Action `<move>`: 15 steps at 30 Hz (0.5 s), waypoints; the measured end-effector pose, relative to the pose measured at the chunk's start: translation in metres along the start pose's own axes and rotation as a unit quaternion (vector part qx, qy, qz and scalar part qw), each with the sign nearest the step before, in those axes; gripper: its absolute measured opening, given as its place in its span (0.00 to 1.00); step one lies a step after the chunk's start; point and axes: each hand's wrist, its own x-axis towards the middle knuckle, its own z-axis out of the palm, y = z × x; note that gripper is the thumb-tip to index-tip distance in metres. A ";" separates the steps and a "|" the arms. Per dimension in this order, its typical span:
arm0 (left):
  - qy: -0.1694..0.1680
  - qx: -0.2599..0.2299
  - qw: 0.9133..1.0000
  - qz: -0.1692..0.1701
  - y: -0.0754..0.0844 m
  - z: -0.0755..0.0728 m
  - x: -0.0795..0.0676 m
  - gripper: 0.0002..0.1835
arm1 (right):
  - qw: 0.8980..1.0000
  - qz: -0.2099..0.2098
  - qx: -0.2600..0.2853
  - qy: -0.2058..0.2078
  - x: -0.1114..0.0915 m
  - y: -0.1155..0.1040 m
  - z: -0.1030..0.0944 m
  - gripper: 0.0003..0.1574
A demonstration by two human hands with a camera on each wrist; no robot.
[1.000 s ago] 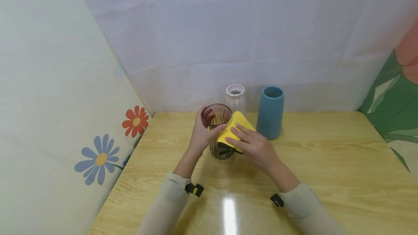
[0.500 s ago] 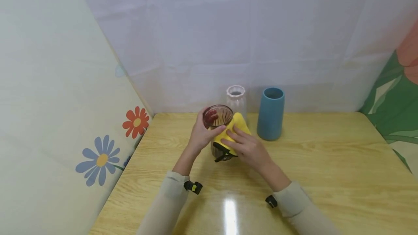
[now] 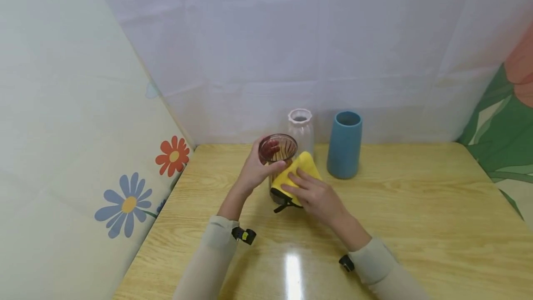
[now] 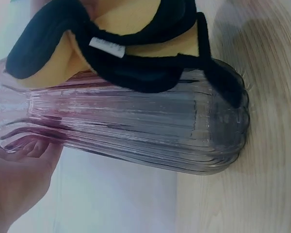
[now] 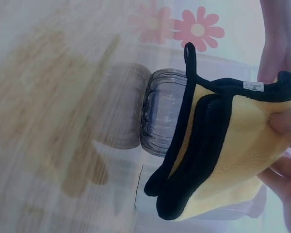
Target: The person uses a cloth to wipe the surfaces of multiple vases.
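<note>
A ribbed glass vase [image 4: 136, 121], purplish at the rim and greyer toward its base, stands upright on the table. My left hand [image 3: 255, 170] grips it just below the rim, thumb across the near side and fingers round the far left. With my right hand [image 3: 318, 196] I hold a folded yellow cloth [image 3: 306, 165] against the vase's right side. The cloth has a dark edging, a small white tag and a hanging loop, plain in the right wrist view. It hides much of the vase's lower body in the head view.
Behind the glass vase stands a whitish vase [image 3: 300, 128] with a scalloped rim. A blue vase [image 3: 344, 147] stands to its right, near the table's back edge. The wood-grain table [image 3: 416, 207] meets a pale cloth backdrop [image 3: 258, 50].
The cloth and my right hand have slid down and slightly left along the vase. My left hand keeps its grip near the rim; the vase has shifted very slightly right.
</note>
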 end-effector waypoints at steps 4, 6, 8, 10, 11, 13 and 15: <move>-0.013 -0.010 1.000 0.011 0.000 -0.002 0.001 0.52 | 1.000 0.001 0.004 -0.008 -0.002 -0.002 -0.001 0.27; -0.021 -0.016 1.000 0.014 0.000 -0.003 0.002 0.51 | 1.000 0.003 0.007 -0.012 -0.003 -0.003 -0.001 0.27; -0.028 -0.017 0.999 0.015 -0.001 -0.004 0.003 0.50 | 1.000 0.004 0.013 -0.016 -0.005 -0.004 -0.001 0.26; -0.038 -0.021 0.999 0.017 -0.001 -0.006 0.004 0.50 | 1.000 0.007 0.015 -0.024 -0.006 -0.006 -0.002 0.26; -0.042 -0.023 0.999 0.018 -0.001 -0.006 0.005 0.50 | 0.999 0.009 0.015 -0.028 -0.007 -0.006 -0.002 0.26; -0.052 -0.026 0.998 0.019 -0.001 -0.007 0.006 0.51 | 0.999 0.013 0.016 -0.038 -0.008 -0.008 -0.003 0.26; -0.061 -0.023 0.998 0.015 0.000 -0.009 0.007 0.52 | 0.999 0.017 0.012 -0.050 -0.008 -0.009 -0.004 0.25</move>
